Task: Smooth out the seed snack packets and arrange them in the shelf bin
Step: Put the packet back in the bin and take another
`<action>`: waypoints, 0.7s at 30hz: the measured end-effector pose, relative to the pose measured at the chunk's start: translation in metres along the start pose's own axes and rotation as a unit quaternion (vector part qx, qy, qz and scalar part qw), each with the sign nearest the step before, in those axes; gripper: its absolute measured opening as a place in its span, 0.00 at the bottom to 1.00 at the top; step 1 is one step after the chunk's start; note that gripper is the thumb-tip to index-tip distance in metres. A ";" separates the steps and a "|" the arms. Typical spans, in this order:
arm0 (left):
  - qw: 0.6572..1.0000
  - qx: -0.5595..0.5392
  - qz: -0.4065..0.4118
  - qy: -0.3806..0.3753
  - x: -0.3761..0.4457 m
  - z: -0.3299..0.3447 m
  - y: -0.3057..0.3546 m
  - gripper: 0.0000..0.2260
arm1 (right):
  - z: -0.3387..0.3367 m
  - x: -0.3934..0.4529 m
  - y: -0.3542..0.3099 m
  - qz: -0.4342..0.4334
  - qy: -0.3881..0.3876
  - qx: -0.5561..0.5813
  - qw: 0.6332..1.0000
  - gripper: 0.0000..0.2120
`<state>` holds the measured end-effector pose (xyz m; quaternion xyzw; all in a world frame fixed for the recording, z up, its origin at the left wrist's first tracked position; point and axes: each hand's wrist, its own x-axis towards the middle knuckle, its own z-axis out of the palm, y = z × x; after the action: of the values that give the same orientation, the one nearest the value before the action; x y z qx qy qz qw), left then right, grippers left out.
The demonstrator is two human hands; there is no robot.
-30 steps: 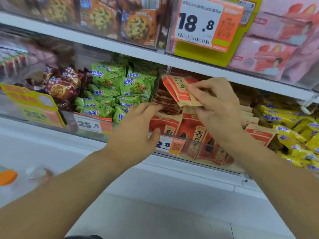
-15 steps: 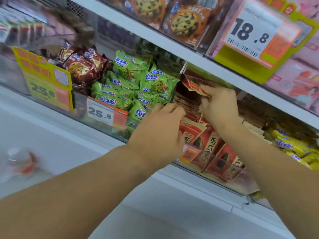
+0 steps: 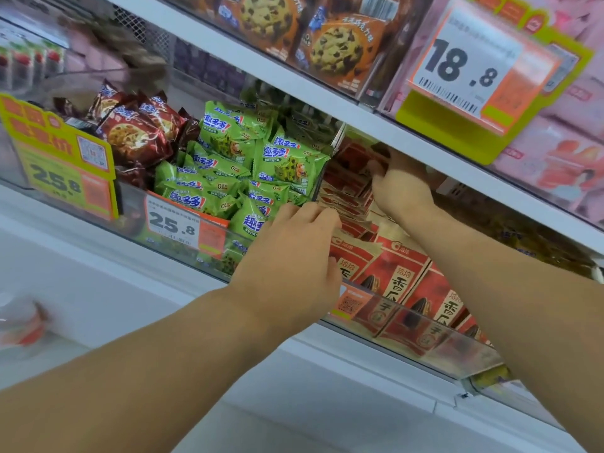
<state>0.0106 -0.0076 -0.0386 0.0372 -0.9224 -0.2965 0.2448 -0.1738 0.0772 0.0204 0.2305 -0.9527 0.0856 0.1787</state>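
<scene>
Red and tan seed snack packets (image 3: 398,279) stand in rows inside a clear shelf bin (image 3: 434,351). My left hand (image 3: 294,253) rests at the bin's front left, its bent fingers pressing on the tops of the packets. My right hand (image 3: 403,191) reaches deep into the back of the bin under the upper shelf. It pinches a seed packet (image 3: 354,156) there, and its fingertips are partly lost in shadow.
A clear divider (image 3: 331,155) separates the seed bin from green cookie packs (image 3: 228,171) and brown cookie packs (image 3: 137,132) on the left. The upper shelf edge (image 3: 327,93) hangs low over the bin. Price tags 25.8 (image 3: 173,223) and 18.8 (image 3: 467,67) are clipped on.
My right hand has carried the packet from in front of the shelf deep into the back of the bin. My left hand has moved up onto the front packets. The view has swung right and tilted.
</scene>
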 end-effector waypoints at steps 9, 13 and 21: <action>1.000 -0.001 0.012 0.025 0.002 0.005 -0.004 0.13 | 0.017 0.039 -0.010 0.062 -0.069 0.038 0.995 0.15; 0.999 -0.006 0.013 0.035 0.003 0.008 -0.006 0.13 | 0.024 0.049 -0.007 0.046 -0.085 0.029 0.995 0.15; 0.999 0.017 0.014 0.039 0.006 0.014 -0.009 0.13 | 0.018 0.046 0.000 -0.016 -0.125 0.042 0.991 0.15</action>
<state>-0.0024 -0.0089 -0.0507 0.0400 -0.9176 -0.2755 0.2839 -0.2178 0.0541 0.0213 0.2621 -0.9593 0.0933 0.0492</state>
